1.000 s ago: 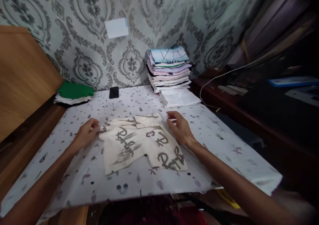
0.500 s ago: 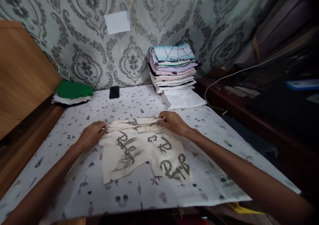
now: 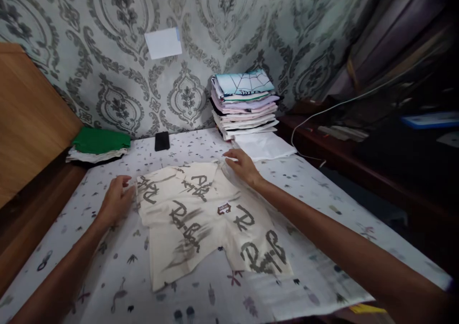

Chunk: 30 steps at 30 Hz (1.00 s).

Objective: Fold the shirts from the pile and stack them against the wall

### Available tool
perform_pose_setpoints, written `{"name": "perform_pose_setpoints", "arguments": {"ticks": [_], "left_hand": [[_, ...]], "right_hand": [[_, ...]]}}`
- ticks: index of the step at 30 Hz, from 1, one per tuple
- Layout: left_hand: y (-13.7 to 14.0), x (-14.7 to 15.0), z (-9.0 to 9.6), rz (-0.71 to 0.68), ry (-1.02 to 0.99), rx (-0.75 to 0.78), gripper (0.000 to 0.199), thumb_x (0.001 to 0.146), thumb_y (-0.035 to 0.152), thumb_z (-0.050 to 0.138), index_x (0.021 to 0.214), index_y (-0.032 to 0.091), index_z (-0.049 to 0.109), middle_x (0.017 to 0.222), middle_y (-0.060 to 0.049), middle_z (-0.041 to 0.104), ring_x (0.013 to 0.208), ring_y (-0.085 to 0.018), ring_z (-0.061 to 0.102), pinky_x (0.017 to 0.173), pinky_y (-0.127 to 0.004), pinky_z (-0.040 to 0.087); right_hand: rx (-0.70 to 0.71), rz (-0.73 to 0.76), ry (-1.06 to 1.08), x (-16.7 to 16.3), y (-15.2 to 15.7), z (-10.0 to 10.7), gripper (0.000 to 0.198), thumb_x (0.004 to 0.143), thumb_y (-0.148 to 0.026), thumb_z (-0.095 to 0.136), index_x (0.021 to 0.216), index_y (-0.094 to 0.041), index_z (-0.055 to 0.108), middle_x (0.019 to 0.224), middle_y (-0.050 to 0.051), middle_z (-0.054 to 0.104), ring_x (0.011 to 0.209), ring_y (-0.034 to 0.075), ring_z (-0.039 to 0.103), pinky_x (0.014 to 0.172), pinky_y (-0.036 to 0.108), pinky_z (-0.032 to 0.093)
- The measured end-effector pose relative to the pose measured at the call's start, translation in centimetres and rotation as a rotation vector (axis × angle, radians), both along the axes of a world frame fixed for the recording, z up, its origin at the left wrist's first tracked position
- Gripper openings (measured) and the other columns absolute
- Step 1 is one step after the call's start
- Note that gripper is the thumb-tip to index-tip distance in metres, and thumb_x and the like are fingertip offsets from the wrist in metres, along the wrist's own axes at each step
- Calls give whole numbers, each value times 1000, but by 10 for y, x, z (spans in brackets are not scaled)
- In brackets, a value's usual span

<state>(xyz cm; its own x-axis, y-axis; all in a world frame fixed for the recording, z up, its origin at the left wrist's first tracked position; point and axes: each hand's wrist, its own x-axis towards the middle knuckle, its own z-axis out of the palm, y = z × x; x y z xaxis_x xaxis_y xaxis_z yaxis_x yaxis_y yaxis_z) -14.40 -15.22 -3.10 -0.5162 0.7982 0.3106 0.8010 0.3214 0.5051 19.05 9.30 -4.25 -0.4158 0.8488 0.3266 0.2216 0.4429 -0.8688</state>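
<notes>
A cream pair of shorts (image 3: pixel 211 219) with dark lettering and a small brown label lies on the patterned sheet, legs toward me. Cream cloth with the same print (image 3: pixel 168 180) spreads out above the label; whether it is a separate piece I cannot tell. Just left of the cloth's upper edge, my left hand (image 3: pixel 116 197) is open, its thumb and fingers apart. My right hand (image 3: pixel 242 166) hovers by the upper right corner, fingers parted and loosely bent, with nothing visible in them.
A tall stack of folded clothes (image 3: pixel 245 106) stands at the back, with folded white cloth (image 3: pixel 267 145) before it. Farther left are a black phone (image 3: pixel 162 141) and a small pile topped by green cloth (image 3: pixel 102 140). A white cable (image 3: pixel 304 121) hangs at the right.
Both hands have let go of the cream cloth's upper edge. The bunched upper part now lies spread farther toward the wall. My left hand has moved left, away from the cloth.
</notes>
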Motion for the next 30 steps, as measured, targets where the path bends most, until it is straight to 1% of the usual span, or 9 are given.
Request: {"name": "perform_pose_setpoints", "arguments": {"ticks": [3, 6, 9, 12, 16, 19, 24, 27, 30], "left_hand": [[-34, 41, 5, -105, 6, -45, 32, 89, 48, 46, 103, 21, 56, 102, -7, 60, 92, -24, 62, 72, -34, 52], [-70, 83, 12, -438, -13, -141, 21, 95, 40, 45, 91, 23, 57, 92, -5, 62, 83, -20, 61, 68, -29, 51], [-101, 111, 10, -720, 43, -204, 14, 92, 37, 57, 101, 26, 61, 98, -6, 66, 90, -23, 63, 74, -33, 55], [-117, 124, 0, -728, 199, -222, 25, 91, 29, 57, 116, 30, 61, 111, -7, 67, 101, -27, 63, 85, -41, 55], [-115, 125, 3, -709, 326, -178, 26, 96, 16, 39, 102, 25, 63, 100, -5, 69, 93, -21, 64, 86, -36, 53], [-112, 116, 30, -766, 252, -142, 22, 95, 17, 41, 101, 23, 62, 100, -7, 69, 95, -20, 63, 84, -31, 52], [-124, 88, 71, -731, 104, -222, 19, 93, 26, 49, 105, 26, 63, 97, -6, 69, 87, -20, 65, 71, -23, 53], [-128, 83, 71, -759, 68, -324, 21, 91, 29, 52, 106, 28, 67, 98, -7, 71, 89, -20, 67, 74, -23, 54], [-119, 92, 66, -819, -25, -446, 18, 91, 31, 54, 101, 29, 69, 96, -4, 72, 86, -19, 68, 75, -22, 53]], "right_hand": [[173, 27, -247, 37, -33, -9, 34, 86, -41, 55, 112, -22, 64, 130, 13, 55, 119, 30, 55, 90, 42, 52], [222, -64, -437, 73, -71, -15, 45, 91, -49, 49, 126, -22, 58, 139, 15, 49, 125, 32, 52, 98, 46, 48], [238, -169, -561, 106, -111, -22, 54, 91, -57, 48, 129, -18, 53, 128, 18, 56, 119, 34, 54, 98, 49, 46], [237, -292, -637, 129, -144, -29, 54, 86, -63, 52, 117, -19, 58, 115, 17, 60, 108, 37, 56, 92, 53, 47], [197, -289, -576, 138, -169, -26, 38, 82, -60, 54, 84, -24, 62, 100, 13, 63, 98, 34, 56, 89, 51, 46], [-30, -195, -405, 132, -178, -8, 35, 81, -59, 57, 72, -25, 58, 83, 8, 63, 81, 26, 58, 74, 41, 49], [-700, -67, 16, 124, -188, 31, 42, 70, -60, 75, 74, -25, 53, 66, -1, 55, 56, 15, 50, 49, 27, 43], [-842, -53, 56, 129, -192, 32, 44, 63, -57, 81, 75, -25, 54, 64, -3, 55, 53, 13, 50, 46, 26, 44], [-833, 0, -54, 137, -195, 20, 44, 63, -59, 80, 79, -25, 56, 60, -5, 53, 46, 11, 46, 42, 25, 42]]}}
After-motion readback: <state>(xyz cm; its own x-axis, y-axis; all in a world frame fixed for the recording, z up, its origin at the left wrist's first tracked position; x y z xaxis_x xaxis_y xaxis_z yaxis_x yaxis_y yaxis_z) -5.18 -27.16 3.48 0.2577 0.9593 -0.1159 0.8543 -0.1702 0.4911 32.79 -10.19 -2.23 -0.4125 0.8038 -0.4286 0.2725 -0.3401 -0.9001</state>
